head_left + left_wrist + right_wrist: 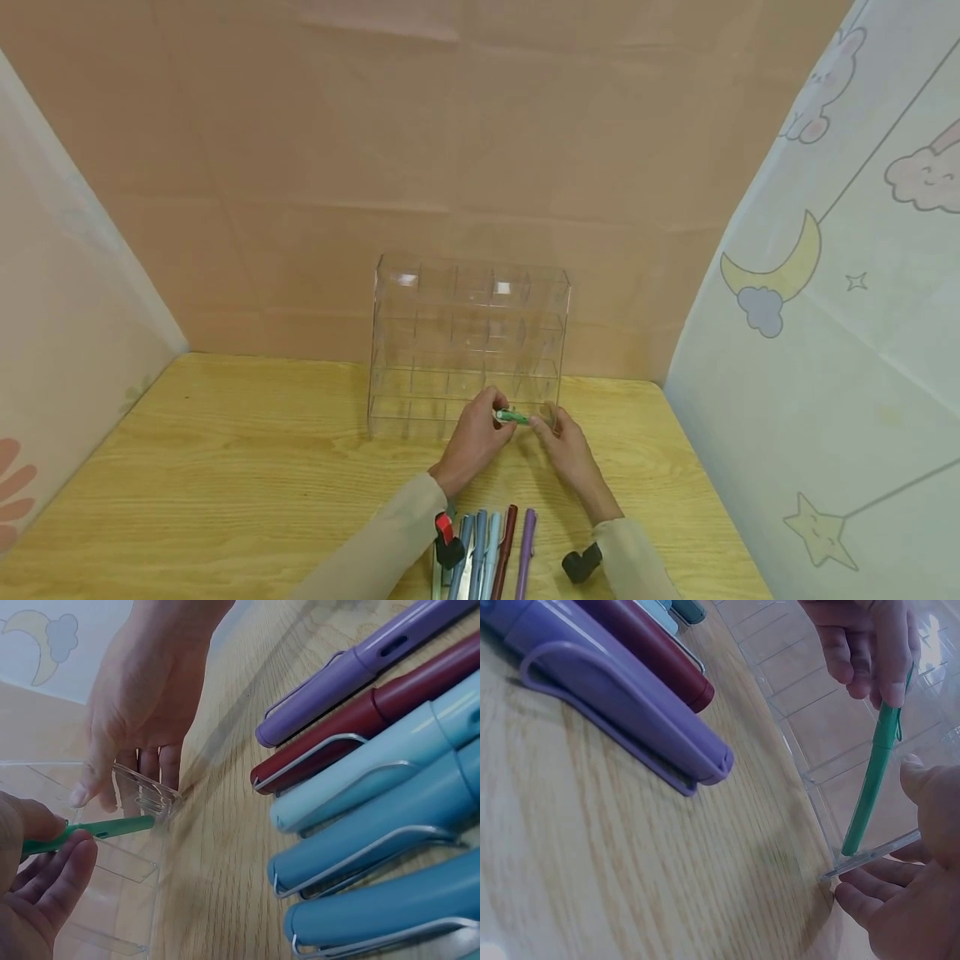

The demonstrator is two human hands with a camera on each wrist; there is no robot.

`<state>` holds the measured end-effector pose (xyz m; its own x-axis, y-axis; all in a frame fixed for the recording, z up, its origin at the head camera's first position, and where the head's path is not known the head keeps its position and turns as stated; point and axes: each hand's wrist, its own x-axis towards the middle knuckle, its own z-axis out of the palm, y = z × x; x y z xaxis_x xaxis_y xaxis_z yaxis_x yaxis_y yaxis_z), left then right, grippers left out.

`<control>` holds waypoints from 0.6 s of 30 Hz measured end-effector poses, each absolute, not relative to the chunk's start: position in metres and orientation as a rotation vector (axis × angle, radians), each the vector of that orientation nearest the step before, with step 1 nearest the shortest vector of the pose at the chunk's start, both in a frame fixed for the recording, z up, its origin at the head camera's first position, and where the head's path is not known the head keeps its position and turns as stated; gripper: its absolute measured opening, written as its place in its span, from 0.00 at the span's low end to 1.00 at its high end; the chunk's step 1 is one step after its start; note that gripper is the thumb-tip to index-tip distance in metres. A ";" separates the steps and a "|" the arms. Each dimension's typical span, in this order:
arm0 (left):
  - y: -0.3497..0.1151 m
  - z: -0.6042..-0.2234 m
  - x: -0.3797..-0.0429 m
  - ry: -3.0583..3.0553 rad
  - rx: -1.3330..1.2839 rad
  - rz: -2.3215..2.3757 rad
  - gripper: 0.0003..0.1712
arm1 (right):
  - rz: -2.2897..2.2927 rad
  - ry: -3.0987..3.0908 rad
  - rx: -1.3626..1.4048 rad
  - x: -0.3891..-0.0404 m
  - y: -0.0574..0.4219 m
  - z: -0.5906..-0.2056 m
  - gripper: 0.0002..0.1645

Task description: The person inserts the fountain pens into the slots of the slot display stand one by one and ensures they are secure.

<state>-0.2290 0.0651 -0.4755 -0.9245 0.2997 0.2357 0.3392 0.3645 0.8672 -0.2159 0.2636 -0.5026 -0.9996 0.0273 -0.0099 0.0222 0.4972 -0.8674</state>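
My left hand point(474, 437) pinches a green pen point(870, 784) near its clip end, between thumb and fingers. The pen slants down, its lower end close to the bottom right corner of a clear acrylic pen rack point(372, 358). Around the rack's right side panel point(139, 787) is my right hand point(572, 454), fairly straight fingers on the outer side and thumb raised apart on the inner side. Nearer me lie a purple pen point(527, 550), a dark red pen point(506, 546), a light blue pen point(491, 554) and several blue pens point(367, 847).
The rack stands upright on the wood-grain table point(247, 467), with several rows of see-through compartments. Behind it hangs a plain tan backdrop point(450, 125). A printed sheet point(840, 400) borders the table on the right, and a pale one point(67, 250) on the left.
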 end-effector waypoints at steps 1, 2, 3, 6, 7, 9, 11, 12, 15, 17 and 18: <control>0.064 -0.475 -0.228 -2.560 -0.603 -1.649 0.13 | 1.575 -2.710 -0.046 -0.216 0.264 -0.503 0.45; 0.064 -0.475 -0.228 -2.558 -0.603 -1.659 0.14 | 1.578 -2.708 -0.048 -0.216 0.264 -0.503 0.45; 0.063 -0.475 -0.227 -2.558 -0.601 -1.669 0.16 | 1.578 -2.707 -0.045 -0.216 0.264 -0.503 0.45; 0.061 -0.475 -0.223 -2.561 -0.579 -1.699 0.20 | 1.579 -2.707 -0.045 -0.215 0.265 -0.504 0.44; 0.060 -0.475 -0.221 -2.565 -0.566 -1.708 0.21 | 1.577 -2.710 -0.047 -0.215 0.265 -0.504 0.44; 0.058 -0.474 -0.218 -2.572 -0.540 -1.713 0.24 | 1.558 -2.723 -0.051 -0.214 0.266 -0.503 0.45; 0.055 -0.473 -0.214 -2.569 -0.526 -1.710 0.26 | 1.546 -2.733 -0.062 -0.213 0.267 -0.502 0.45; 0.053 -0.471 -0.212 -2.569 -0.518 -1.715 0.27 | 1.539 -2.738 -0.066 -0.213 0.267 -0.501 0.44; 0.048 -0.466 -0.206 -2.557 -0.513 -1.707 0.28 | 1.535 -2.743 -0.055 -0.212 0.269 -0.501 0.43; 0.044 -0.464 -0.202 -2.552 -0.500 -1.698 0.28 | 1.538 -2.745 -0.048 -0.212 0.270 -0.501 0.43; 0.042 -0.463 -0.200 -2.550 -0.489 -1.698 0.27 | 1.539 -2.746 -0.045 -0.212 0.270 -0.502 0.43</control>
<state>-0.1996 0.0422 -0.4625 -0.9496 0.2373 0.2048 0.2805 0.3514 0.8932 -0.2124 0.2699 -0.5016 -0.9996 0.0215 -0.0197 0.0281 0.5216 -0.8527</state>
